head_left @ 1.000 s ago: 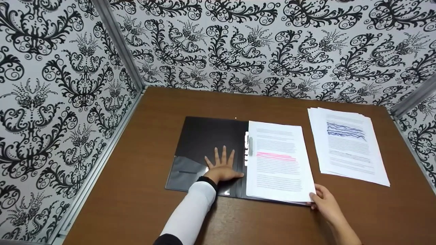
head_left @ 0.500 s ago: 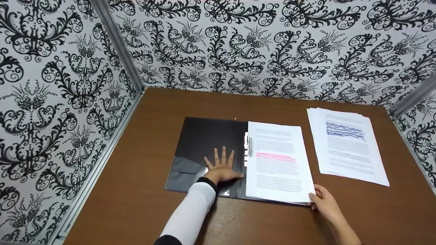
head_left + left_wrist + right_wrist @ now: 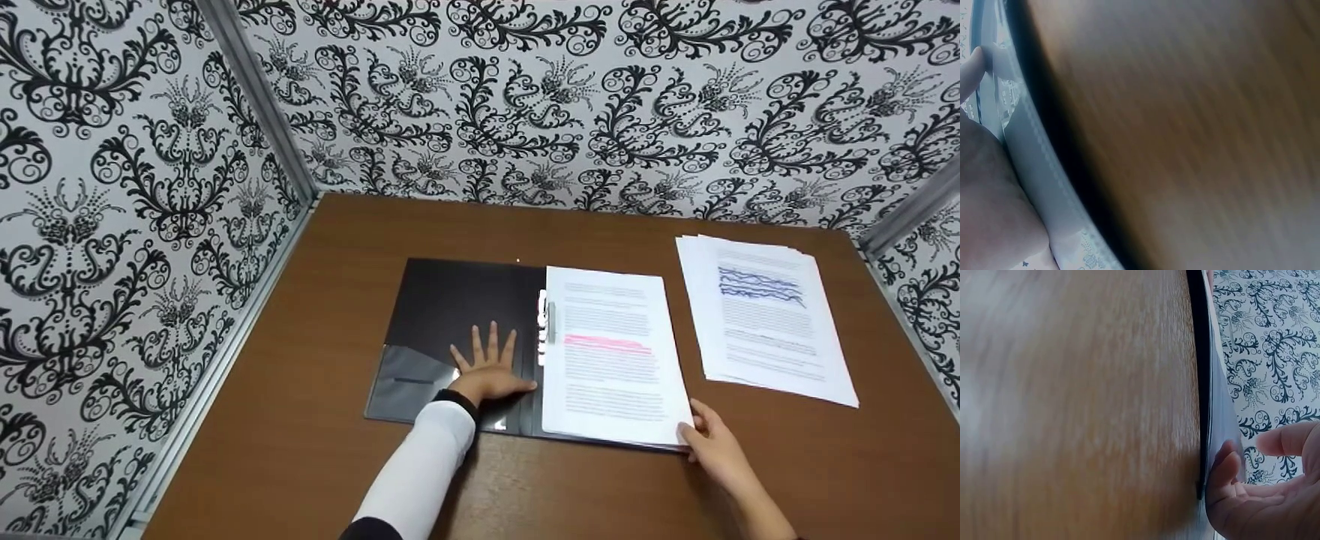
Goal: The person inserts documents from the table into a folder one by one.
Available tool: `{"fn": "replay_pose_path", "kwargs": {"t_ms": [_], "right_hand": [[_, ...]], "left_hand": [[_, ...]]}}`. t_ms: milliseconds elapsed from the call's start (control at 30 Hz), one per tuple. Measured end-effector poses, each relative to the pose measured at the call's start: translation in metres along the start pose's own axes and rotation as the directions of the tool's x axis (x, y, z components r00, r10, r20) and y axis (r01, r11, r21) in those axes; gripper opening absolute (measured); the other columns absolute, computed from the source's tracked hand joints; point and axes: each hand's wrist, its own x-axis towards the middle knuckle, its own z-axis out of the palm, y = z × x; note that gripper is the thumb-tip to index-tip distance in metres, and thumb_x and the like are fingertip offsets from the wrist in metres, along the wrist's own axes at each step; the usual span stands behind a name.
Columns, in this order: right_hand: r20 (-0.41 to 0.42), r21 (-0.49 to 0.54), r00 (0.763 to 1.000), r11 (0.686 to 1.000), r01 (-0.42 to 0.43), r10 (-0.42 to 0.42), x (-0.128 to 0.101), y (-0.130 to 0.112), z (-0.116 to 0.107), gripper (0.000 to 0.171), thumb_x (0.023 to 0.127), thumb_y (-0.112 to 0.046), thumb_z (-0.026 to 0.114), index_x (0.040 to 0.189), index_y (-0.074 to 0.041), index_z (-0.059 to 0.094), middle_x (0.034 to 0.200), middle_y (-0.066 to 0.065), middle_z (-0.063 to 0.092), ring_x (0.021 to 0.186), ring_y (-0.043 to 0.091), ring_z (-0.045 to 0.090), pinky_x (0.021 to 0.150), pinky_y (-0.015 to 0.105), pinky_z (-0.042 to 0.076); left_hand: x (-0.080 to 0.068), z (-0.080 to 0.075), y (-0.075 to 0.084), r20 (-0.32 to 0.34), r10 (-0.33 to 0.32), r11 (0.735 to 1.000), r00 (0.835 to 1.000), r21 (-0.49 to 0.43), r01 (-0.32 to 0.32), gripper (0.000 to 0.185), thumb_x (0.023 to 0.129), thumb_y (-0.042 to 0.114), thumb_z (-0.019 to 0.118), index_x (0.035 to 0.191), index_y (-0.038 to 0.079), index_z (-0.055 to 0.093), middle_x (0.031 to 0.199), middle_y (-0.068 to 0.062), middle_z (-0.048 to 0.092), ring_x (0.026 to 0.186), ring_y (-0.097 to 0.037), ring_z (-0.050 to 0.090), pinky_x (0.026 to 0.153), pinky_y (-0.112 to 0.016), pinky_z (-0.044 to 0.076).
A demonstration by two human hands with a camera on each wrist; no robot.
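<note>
An open black folder [image 3: 450, 300] lies on the brown table [image 3: 450, 225]. My left hand [image 3: 489, 369] presses flat on its left inner cover, fingers spread, just above the clear pocket [image 3: 405, 379]. In the folder's right half lies a stack of printed sheets [image 3: 611, 375] with a pink highlighted band [image 3: 607, 345], held at the spine by a clip [image 3: 551, 322]. My right hand [image 3: 709, 442] touches the sheets' near right corner with its fingertips. In the right wrist view the right hand [image 3: 1258, 495] has a fingertip on the sheet edge [image 3: 1221, 416], with the thumb apart.
A second loose stack of papers [image 3: 765, 322] with blue scribbles lies at the right of the table. Patterned black-and-white walls [image 3: 525, 97] close in the table at the back and on both sides. The left wrist view is blurred and shows mostly table [image 3: 1185, 140].
My right hand has shifted slightly toward the sheets' corner, and the corner lies a little flatter. The left hand has not moved.
</note>
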Motion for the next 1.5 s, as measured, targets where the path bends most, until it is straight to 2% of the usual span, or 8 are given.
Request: {"fn": "replay_pose_path", "kwargs": {"t_ms": [133,367,733,867,967,1167,1333,1500], "right_hand": [[0.001,-0.050,1.000,0.998,0.030,-0.030,-0.001,-0.001,-0.001,0.056,0.097,-0.006,0.046,0.144,0.016,0.024,0.125,0.036,0.046,0.085,0.017,0.055,0.061,0.023,0.048],[0.001,-0.119,0.999,0.991,0.052,-0.053,-0.002,-0.001,-0.005,0.053,0.097,-0.008,0.046,0.141,0.015,0.030,0.128,0.033,0.040,0.109,0.039,0.053,0.067,0.022,0.048],[0.011,-0.123,0.998,0.990,0.062,-0.061,-0.001,-0.001,-0.017,0.054,0.100,-0.011,0.046,0.143,0.015,0.027,0.134,0.036,0.039,0.118,0.047,0.048,0.074,0.024,0.049],[0.017,-0.143,0.997,0.987,0.075,-0.073,0.000,-0.003,-0.027,0.056,0.101,-0.012,0.044,0.145,0.015,0.023,0.136,0.036,0.036,0.123,0.050,0.043,0.087,0.036,0.050],[0.012,-0.162,0.997,0.983,0.083,-0.082,0.001,-0.004,-0.035,0.057,0.101,-0.013,0.043,0.145,0.015,0.021,0.136,0.036,0.035,0.126,0.051,0.040,0.097,0.048,0.043],[-0.016,-0.175,0.993,0.978,0.112,-0.117,0.007,-0.007,-0.052,0.058,0.100,-0.013,0.044,0.145,0.015,0.021,0.137,0.035,0.034,0.126,0.049,0.040,0.096,0.048,0.042],[-0.031,-0.198,0.990,0.971,0.131,-0.140,0.017,-0.011,-0.071,0.062,0.099,-0.014,0.045,0.144,0.018,0.016,0.139,0.041,0.028,0.127,0.056,0.031,0.103,0.063,0.033],[-0.063,-0.287,0.985,0.948,0.138,-0.163,0.026,-0.011,-0.090,0.067,0.098,-0.015,0.048,0.143,0.020,0.013,0.140,0.047,0.017,0.128,0.061,0.021,0.105,0.068,0.024]], "left_hand": [[-0.002,-0.001,0.001,-0.002,-0.001,1.000,1.000,0.002,0.001,0.105,0.081,0.068,0.058,0.156,0.031,-0.006,0.158,-0.003,-0.031,0.138,-0.034,-0.039,0.101,-0.070,-0.024],[-0.006,-0.004,0.003,-0.005,0.002,1.000,1.000,-0.015,-0.003,0.105,0.080,0.068,0.058,0.156,0.031,-0.005,0.158,-0.002,-0.030,0.138,-0.033,-0.039,0.100,-0.070,-0.026],[0.001,-0.001,0.000,-0.001,-0.004,1.000,1.000,0.008,0.004,0.105,0.080,0.070,0.057,0.156,0.032,-0.006,0.158,-0.003,-0.030,0.139,-0.035,-0.037,0.101,-0.071,-0.023],[0.006,0.002,-0.001,0.004,-0.011,1.000,1.000,0.021,0.011,0.107,0.079,0.071,0.057,0.155,0.032,-0.007,0.159,-0.004,-0.029,0.139,-0.036,-0.037,0.101,-0.072,-0.022],[0.008,0.003,-0.002,-0.001,-0.010,1.000,1.000,0.024,0.011,0.107,0.079,0.071,0.057,0.155,0.033,-0.007,0.159,-0.004,-0.029,0.140,-0.036,-0.036,0.101,-0.073,-0.022],[0.008,0.005,-0.003,-0.017,0.002,1.000,1.000,0.017,-0.002,0.107,0.078,0.071,0.058,0.156,0.032,-0.005,0.159,-0.004,-0.028,0.140,-0.036,-0.036,0.100,-0.073,-0.022],[0.007,0.005,-0.003,-0.026,0.006,1.000,1.000,0.016,-0.005,0.107,0.079,0.070,0.059,0.156,0.031,-0.003,0.160,-0.004,-0.027,0.140,-0.036,-0.035,0.100,-0.074,-0.022],[0.007,0.003,-0.002,-0.016,0.003,1.000,1.000,0.014,-0.002,0.107,0.079,0.070,0.059,0.156,0.032,-0.005,0.159,-0.004,-0.028,0.140,-0.036,-0.036,0.100,-0.073,-0.022]]}}
